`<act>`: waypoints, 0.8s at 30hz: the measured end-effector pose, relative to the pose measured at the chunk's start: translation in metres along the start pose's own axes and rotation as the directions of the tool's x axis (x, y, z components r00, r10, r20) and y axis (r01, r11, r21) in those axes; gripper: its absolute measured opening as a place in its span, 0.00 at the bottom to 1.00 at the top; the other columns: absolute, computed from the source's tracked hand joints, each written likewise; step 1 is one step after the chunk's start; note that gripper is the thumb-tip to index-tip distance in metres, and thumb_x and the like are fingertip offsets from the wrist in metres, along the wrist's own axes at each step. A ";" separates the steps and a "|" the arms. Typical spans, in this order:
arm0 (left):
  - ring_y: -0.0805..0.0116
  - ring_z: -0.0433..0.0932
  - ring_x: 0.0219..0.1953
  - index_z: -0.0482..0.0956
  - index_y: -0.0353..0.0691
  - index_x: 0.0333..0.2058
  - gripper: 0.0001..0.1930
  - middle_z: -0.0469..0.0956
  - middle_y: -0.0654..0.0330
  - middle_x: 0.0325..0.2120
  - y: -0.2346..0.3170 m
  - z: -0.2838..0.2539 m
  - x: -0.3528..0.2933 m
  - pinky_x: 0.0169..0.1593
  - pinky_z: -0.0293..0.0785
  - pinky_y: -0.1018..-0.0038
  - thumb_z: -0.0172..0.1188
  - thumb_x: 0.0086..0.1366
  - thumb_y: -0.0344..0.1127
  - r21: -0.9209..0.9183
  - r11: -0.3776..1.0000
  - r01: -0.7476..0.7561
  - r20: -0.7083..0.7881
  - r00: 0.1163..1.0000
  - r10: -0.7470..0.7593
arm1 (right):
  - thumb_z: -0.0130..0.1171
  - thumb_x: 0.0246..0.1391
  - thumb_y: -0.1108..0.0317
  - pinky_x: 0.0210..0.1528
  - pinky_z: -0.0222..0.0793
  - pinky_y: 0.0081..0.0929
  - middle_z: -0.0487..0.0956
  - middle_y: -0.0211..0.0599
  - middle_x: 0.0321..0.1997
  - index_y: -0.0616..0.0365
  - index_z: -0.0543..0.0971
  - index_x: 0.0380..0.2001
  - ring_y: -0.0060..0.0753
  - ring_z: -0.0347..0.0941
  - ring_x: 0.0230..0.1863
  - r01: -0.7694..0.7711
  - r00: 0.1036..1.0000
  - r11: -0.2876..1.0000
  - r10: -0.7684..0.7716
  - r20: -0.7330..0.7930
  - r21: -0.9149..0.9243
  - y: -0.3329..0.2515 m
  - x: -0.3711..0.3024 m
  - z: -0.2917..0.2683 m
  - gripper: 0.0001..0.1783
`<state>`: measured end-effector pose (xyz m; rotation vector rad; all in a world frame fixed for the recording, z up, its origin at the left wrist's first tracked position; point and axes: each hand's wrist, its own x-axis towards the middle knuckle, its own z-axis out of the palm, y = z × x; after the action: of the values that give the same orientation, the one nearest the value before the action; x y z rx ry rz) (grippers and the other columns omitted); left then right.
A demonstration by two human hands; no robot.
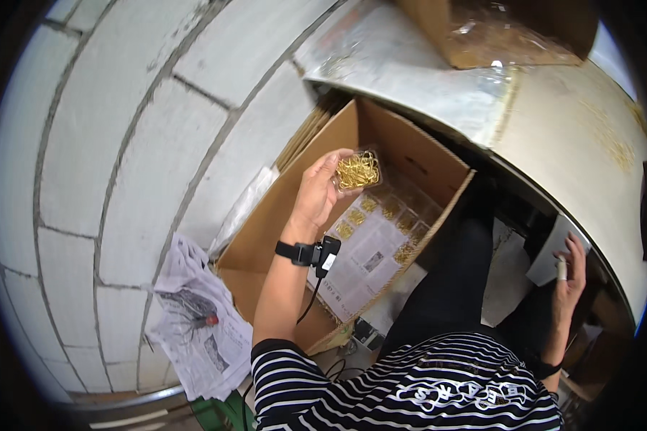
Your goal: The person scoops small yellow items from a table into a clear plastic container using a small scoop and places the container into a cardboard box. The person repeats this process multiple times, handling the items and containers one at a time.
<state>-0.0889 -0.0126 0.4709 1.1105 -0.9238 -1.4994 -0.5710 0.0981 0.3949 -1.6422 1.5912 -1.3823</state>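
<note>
My left hand (318, 188) grips a small clear plastic box (358, 171) full of gold-coloured bent-wire pieces, perhaps clips or pins. It holds the box above an open cardboard carton (266, 248). Inside the carton, several similar clear boxes of gold pieces (390, 208) lie in rows, partly covered by a printed white sheet (363, 262). Off to the right, my right hand (569, 273) is beside the table edge, next to a light grey panel (548, 251). Its fingers are stretched out, a pale wrap is around one, and nothing shows in them.
Crumpled printed paper (205, 337) lies left of the carton against a white block wall (136, 144). The worktable (553, 129) curves along the right, with scattered gold pieces (611, 144) on it. Another cardboard box (510, 36) with clear plastic stands at its far end.
</note>
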 end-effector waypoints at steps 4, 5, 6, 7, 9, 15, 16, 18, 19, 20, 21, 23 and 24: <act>0.65 0.78 0.44 0.71 0.38 0.51 0.16 0.77 0.59 0.42 -0.099 -0.100 0.001 0.46 0.78 0.63 0.47 0.70 0.40 -0.031 0.965 0.260 -0.216 0.941 -0.261 | 0.45 0.57 0.83 0.52 0.67 0.25 0.65 0.39 0.64 0.60 0.71 0.56 0.27 0.72 0.45 -0.062 0.998 0.995 0.063 0.010 -0.083 0.016 0.012 -0.012 0.22; 0.66 0.78 0.44 0.71 0.39 0.51 0.16 0.77 0.60 0.42 -0.134 -0.120 -0.003 0.45 0.78 0.65 0.48 0.70 0.40 -0.057 0.939 0.340 -0.262 0.902 -0.342 | 0.45 0.57 0.83 0.51 0.67 0.23 0.65 0.38 0.64 0.59 0.71 0.55 0.26 0.72 0.45 -0.094 0.995 0.984 0.097 0.012 -0.150 0.010 0.018 -0.010 0.22; 0.70 0.77 0.39 0.74 0.41 0.50 0.14 0.77 0.61 0.40 -0.173 -0.135 0.000 0.39 0.77 0.71 0.49 0.69 0.38 -0.092 0.913 0.396 -0.299 0.864 -0.405 | 0.45 0.57 0.83 0.51 0.67 0.23 0.65 0.37 0.64 0.58 0.71 0.55 0.26 0.72 0.45 -0.096 0.995 0.979 0.100 0.015 -0.180 0.011 0.020 -0.012 0.22; 0.74 0.76 0.34 0.76 0.44 0.48 0.12 0.78 0.63 0.38 -0.209 -0.145 0.000 0.33 0.75 0.77 0.50 0.69 0.37 -0.129 0.882 0.453 -0.332 0.818 -0.469 | 0.46 0.57 0.82 0.50 0.67 0.22 0.66 0.37 0.64 0.58 0.72 0.55 0.26 0.72 0.46 -0.100 0.994 0.972 0.107 0.018 -0.212 0.013 0.023 -0.015 0.22; 0.75 0.75 0.33 0.76 0.46 0.48 0.12 0.78 0.65 0.36 -0.264 -0.142 0.000 0.34 0.73 0.75 0.51 0.68 0.35 -0.193 0.849 0.492 -0.369 0.765 -0.528 | 0.46 0.57 0.82 0.50 0.66 0.22 0.66 0.37 0.64 0.59 0.72 0.55 0.27 0.71 0.47 -0.088 0.993 0.942 0.107 0.042 -0.324 0.007 0.028 -0.012 0.22; 0.68 0.79 0.35 0.74 0.41 0.47 0.12 0.77 0.60 0.36 -0.376 -0.144 0.001 0.32 0.77 0.70 0.53 0.65 0.30 -0.235 0.791 0.565 -0.457 0.653 -0.603 | 0.47 0.54 0.83 0.51 0.67 0.24 0.67 0.38 0.63 0.60 0.72 0.52 0.30 0.70 0.48 -0.063 0.975 0.862 0.160 0.152 -0.503 -0.024 0.034 0.017 0.22; 0.67 0.79 0.35 0.74 0.41 0.47 0.12 0.77 0.59 0.36 -0.383 -0.143 0.003 0.30 0.77 0.70 0.53 0.65 0.29 -0.222 0.793 0.567 -0.471 0.650 -0.596 | 0.47 0.53 0.84 0.51 0.67 0.25 0.67 0.38 0.62 0.60 0.72 0.52 0.30 0.71 0.47 -0.088 0.970 0.858 0.189 0.153 -0.506 -0.025 0.031 0.020 0.22; 0.68 0.75 0.34 0.77 0.40 0.46 0.12 0.77 0.62 0.35 -0.388 -0.127 0.016 0.27 0.72 0.71 0.53 0.65 0.31 -0.240 0.798 0.553 -0.513 0.626 -0.588 | 0.46 0.51 0.86 0.49 0.69 0.28 0.67 0.39 0.62 0.60 0.72 0.51 0.34 0.72 0.48 -0.136 0.963 0.845 0.236 0.132 -0.518 -0.025 0.027 0.019 0.23; 0.69 0.75 0.33 0.77 0.38 0.45 0.11 0.77 0.61 0.33 -0.390 -0.126 0.016 0.26 0.72 0.71 0.52 0.65 0.31 -0.121 0.823 0.556 -0.538 0.660 -0.525 | 0.47 0.49 0.86 0.49 0.70 0.28 0.68 0.41 0.61 0.61 0.73 0.50 0.37 0.73 0.49 -0.081 0.972 0.847 0.185 0.147 -0.526 -0.024 0.025 0.021 0.24; 0.69 0.75 0.32 0.78 0.37 0.43 0.11 0.77 0.61 0.32 -0.398 -0.122 0.016 0.24 0.71 0.71 0.51 0.65 0.31 0.013 0.835 0.550 -0.526 0.714 -0.462 | 0.48 0.47 0.86 0.49 0.70 0.29 0.69 0.42 0.60 0.61 0.73 0.49 0.40 0.73 0.49 -0.042 0.981 0.834 0.140 0.136 -0.551 -0.029 0.026 0.023 0.24; 0.65 0.74 0.31 0.79 0.37 0.41 0.12 0.78 0.58 0.31 -0.387 -0.111 0.022 0.28 0.71 0.66 0.49 0.64 0.34 0.063 0.842 0.535 -0.478 0.757 -0.445 | 0.49 0.45 0.87 0.49 0.70 0.30 0.70 0.43 0.59 0.61 0.73 0.48 0.42 0.73 0.50 -0.028 0.992 0.805 0.097 0.085 -0.592 -0.031 0.024 0.020 0.24; 0.55 0.74 0.36 0.77 0.33 0.41 0.16 0.79 0.50 0.34 -0.473 -0.184 -0.001 0.40 0.71 0.61 0.49 0.65 0.39 0.293 0.803 0.519 -0.367 0.837 -0.407 | 0.52 0.38 0.86 0.51 0.70 0.32 0.73 0.46 0.55 0.61 0.74 0.46 0.49 0.72 0.53 0.044 0.974 0.806 0.096 0.203 -0.591 -0.046 0.045 0.021 0.26; 0.55 0.74 0.38 0.73 0.31 0.46 0.17 0.78 0.49 0.37 -0.463 -0.157 0.008 0.42 0.72 0.60 0.50 0.64 0.38 0.236 0.890 0.391 -0.238 0.911 -0.337 | 0.52 0.33 0.85 0.51 0.71 0.35 0.75 0.46 0.52 0.60 0.75 0.44 0.49 0.72 0.53 0.115 0.974 0.725 0.050 0.219 -0.680 -0.053 0.048 0.017 0.27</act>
<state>-0.0667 0.0686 -0.0107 1.6826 -0.8380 -1.5542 -0.5406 0.0599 0.4503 -2.1443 2.0846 -0.5683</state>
